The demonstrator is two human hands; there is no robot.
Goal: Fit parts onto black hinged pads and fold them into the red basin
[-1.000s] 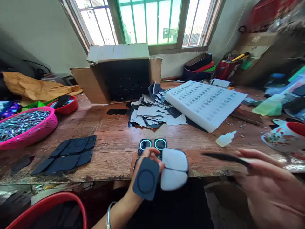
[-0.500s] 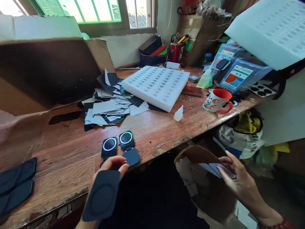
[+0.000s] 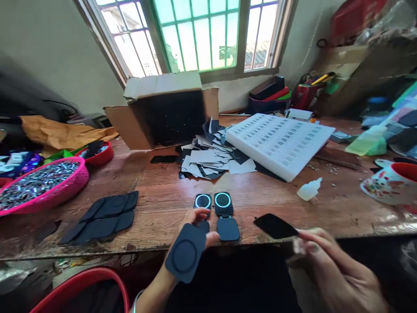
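Note:
My left hand point(image 3: 198, 217) is curled, with a dark flat panel point(image 3: 186, 253) marked by a ring resting against its palm and fingers. Just beyond its fingertips are two folding devices with pale rings, a left one point(image 3: 202, 201) and a right one point(image 3: 223, 202), the right one opened flat toward the table edge. At the right, my right hand point(image 3: 312, 245) pinches the corner of a thin black sheet point(image 3: 275, 226) over the table's front edge. More dark folded panels point(image 3: 107, 214) lie to the left.
A pile of paper pieces point(image 3: 208, 158) and a white foam tray point(image 3: 280, 141) lie further back. A small bottle point(image 3: 309, 189) and a mug point(image 3: 389, 184) are at right. Pink basket point(image 3: 70, 180) of metal parts at left; red tub point(image 3: 114, 278) below the edge.
The view has swung left. My right hand has come up from the box below the table, now with the black sheet. My left hand still has the ringed panel.

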